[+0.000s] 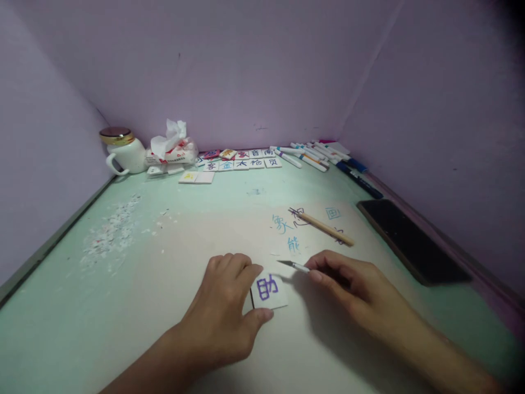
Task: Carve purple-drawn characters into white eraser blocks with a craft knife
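Note:
My left hand pinches a small white tile with a purple character drawn on it, thumb below and fingers above, holding it flat on the pale green table. My right hand grips a thin craft knife, its pointed blade aimed left just above the tile's upper right corner. Blue and purple characters are written on the table surface beyond the hands. A wooden-handled tool lies across them.
A row of character tiles and several marker pens line the back wall. A white mug and a tissue pack stand at back left. White shavings are scattered left. A dark phone lies right.

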{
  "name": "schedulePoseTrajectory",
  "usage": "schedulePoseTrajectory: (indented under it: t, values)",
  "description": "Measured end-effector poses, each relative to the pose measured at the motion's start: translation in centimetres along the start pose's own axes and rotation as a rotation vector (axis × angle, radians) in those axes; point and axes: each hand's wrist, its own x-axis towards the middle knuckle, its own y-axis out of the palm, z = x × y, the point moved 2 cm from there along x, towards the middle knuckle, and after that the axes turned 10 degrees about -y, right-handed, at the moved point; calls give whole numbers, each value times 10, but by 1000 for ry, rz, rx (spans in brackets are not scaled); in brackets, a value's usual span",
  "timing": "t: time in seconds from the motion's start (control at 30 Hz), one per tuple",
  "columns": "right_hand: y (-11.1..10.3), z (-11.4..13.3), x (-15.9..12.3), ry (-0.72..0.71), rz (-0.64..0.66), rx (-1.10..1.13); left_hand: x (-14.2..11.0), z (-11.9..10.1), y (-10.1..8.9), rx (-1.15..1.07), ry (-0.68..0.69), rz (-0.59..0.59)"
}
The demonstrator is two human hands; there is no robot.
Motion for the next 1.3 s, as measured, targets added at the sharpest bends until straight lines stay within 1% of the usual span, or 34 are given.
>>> schedulePoseTrajectory:
  t: [0.07, 0.17, 0.23, 0.3, 0.33, 0.37, 0.43, 0.47, 0.5, 0.53, 0.57, 0.6, 0.63, 0.67, 0.7, 0.77, 0.8, 0.83, 0.93, 0.97, 1.0, 1.13, 1.3]
  values:
    - [0, 1, -2, -31, 40, -63, 0, 1, 1, 3, 9, -3]
    - [1, 2, -4, -62, 62, -145, 0, 2, 2, 6, 11, -10]
    - [1, 2, -5, -66, 52, -163, -1, 4, 2, -10, 11, -30]
    - [0, 2, -5, -71, -3, -159, -2, 4, 0, -34, 51, -102]
    - [-2, 2, -5, -78, -55, -152, -2, 3, -3, -34, 104, -169]
    - [-4, 2, -5, -90, -124, -142, -3, 2, -7, -17, 173, -260]
    - [-9, 5, -6, -121, -288, -122, -6, -1, -15, 69, 318, -506]
    - [-11, 7, -6, -136, -360, -113, -7, -2, -18, 119, 365, -614]
    - [-13, 8, -6, -148, -417, -105, -6, -2, -20, 158, 386, -659]
    - [-15, 10, -7, -155, -456, -96, -5, -2, -19, 182, 386, -650]
    - [-15, 11, -6, -154, -475, -88, -3, -1, -18, 190, 374, -573]
    - [-15, 12, -6, -155, -481, -77, 0, 0, -14, 182, 359, -441]
    - [-15, 12, -5, -156, -480, -67, 1, 1, -12, 171, 347, -377]
    - [-14, 12, -4, -156, -471, -59, 1, 2, -10, 149, 339, -339]
    - [-12, 11, -3, -156, -460, -54, 1, 3, -9, 106, 339, -359]
    - [-10, 10, -3, -166, -441, -49, -1, 5, -10, 32, 330, -464]
    - [-9, 9, -3, -170, -433, -51, 0, 6, -10, 8, 303, -456]
    - [-8, 9, -3, -173, -426, -58, 1, 8, -10, 2, 256, -395]
    - [-8, 10, -4, -171, -410, -99, 6, 14, -7, 14, 85, -48]
    - [-8, 10, -4, -167, -405, -110, 8, 16, -8, 18, 55, 18]
    - [-8, 11, -4, -164, -397, -115, 9, 17, -9, 21, 33, 41]
    - [-8, 11, -2, -147, -360, -103, 11, 19, -16, 29, -43, 70]
    - [-8, 4, 2, -129, -338, -76, 11, 20, -21, 37, -51, 140]
